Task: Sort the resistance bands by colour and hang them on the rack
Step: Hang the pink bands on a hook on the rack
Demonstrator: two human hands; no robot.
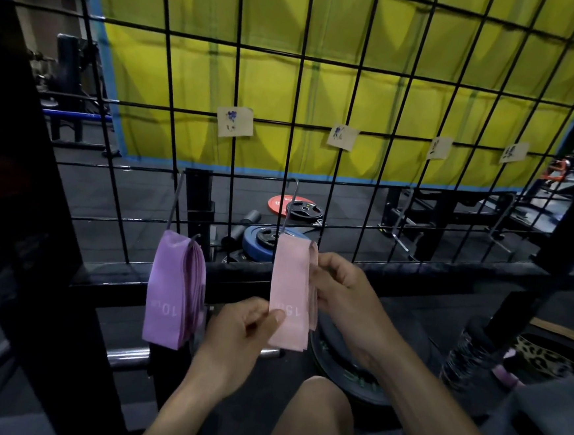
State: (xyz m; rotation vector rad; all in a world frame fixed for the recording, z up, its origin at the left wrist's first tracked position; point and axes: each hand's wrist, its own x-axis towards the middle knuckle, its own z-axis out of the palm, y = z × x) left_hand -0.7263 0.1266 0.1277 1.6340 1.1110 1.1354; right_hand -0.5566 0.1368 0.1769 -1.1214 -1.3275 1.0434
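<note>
Both forearms reach up from the bottom of the view toward a black wire grid rack (296,122), with a bare knee (314,422) between them. The left hand (238,333) is turned thumb-up, its fingers curled in, and the thumb and forefinger pinch the lower left edge of the pink bands (289,296). The right hand (345,290) sits higher and to the right of the same bands, wrist bent, its fingers closed on the right edge of the stack near the top.

The pink bands hang as a flat stack from a metal hook (291,210) hooked on the grid. To their left the purple bands (173,290) hang from another hook (177,201), apart from both hands.

Four small paper labels (234,122) with handwritten marks are stuck along one horizontal wire of the rack; the marks are too blurred to read. Behind the grid stands a yellow mat (325,66), and weight plates (270,240) lie on the dark floor.
</note>
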